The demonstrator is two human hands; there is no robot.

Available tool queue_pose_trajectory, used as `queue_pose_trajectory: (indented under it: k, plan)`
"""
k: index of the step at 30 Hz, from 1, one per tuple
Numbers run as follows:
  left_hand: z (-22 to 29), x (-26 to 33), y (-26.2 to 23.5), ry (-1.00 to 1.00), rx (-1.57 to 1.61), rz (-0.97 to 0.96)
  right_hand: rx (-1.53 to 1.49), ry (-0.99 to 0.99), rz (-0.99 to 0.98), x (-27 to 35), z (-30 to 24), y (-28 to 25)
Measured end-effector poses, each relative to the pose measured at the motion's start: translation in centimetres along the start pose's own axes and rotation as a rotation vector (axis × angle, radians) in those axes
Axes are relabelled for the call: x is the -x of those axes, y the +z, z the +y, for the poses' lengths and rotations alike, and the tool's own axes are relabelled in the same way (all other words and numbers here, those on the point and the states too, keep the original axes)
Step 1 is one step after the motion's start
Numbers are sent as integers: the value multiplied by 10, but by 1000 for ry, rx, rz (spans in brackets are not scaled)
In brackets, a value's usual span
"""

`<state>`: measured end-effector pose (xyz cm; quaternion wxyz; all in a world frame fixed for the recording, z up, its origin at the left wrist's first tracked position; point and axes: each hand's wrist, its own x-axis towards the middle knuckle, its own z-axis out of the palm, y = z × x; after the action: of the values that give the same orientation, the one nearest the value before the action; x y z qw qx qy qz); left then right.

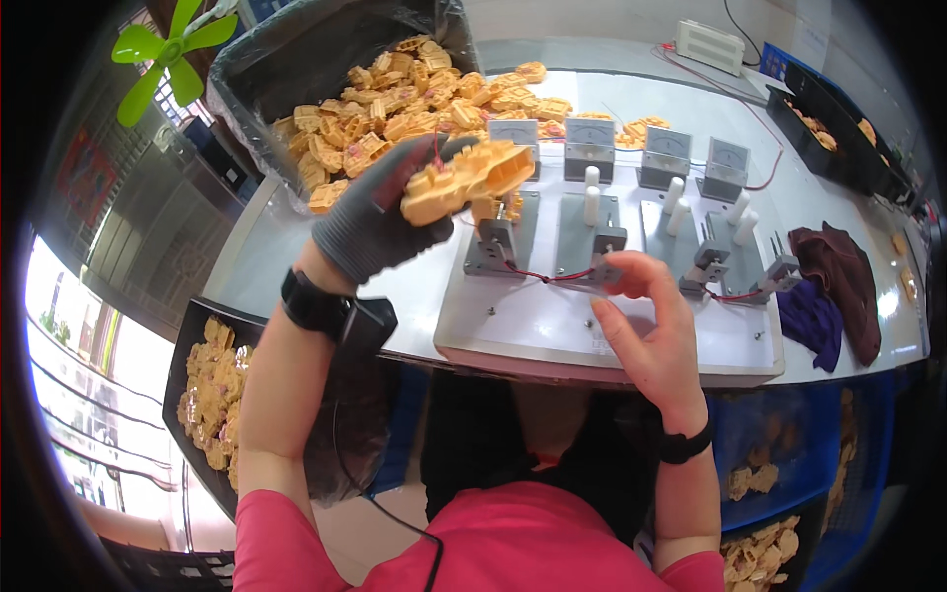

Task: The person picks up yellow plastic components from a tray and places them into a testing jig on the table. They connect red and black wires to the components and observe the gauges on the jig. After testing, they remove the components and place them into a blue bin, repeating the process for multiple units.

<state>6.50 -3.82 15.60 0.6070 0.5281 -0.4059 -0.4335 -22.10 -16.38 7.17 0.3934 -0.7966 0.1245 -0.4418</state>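
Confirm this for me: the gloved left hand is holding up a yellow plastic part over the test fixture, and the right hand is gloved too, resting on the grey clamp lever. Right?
Not quite. The head view shows the right hand is bare, with only a dark band at the wrist. The rest stands: the gloved left hand holds up a yellow plastic part over the test fixture, and the right hand's fingers rest on the grey clamp lever.

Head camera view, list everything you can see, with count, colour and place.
yellow plastic parts: many, heaped in black bin, far left
test board: one, grey-white, centre of table
gauges: four, grey, behind board
white pegs: several, on board
cloths: two, maroon and purple, right
fan: one, green, top left
black tray: one, with yellow parts, lower left
left hand: grey glove, holds yellow part
right hand: bare, at clamp
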Motion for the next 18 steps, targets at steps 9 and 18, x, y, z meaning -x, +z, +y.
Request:
queue_pose_trajectory:
  k: [9, 18]
  plan:
    - [39, -95, 86, -55, -945, -150, -107, 3, 11, 3, 0, -1]
    - [29, -81, 113, 26, -1014, -381, -114, -27, 20, 4, 3, -4]
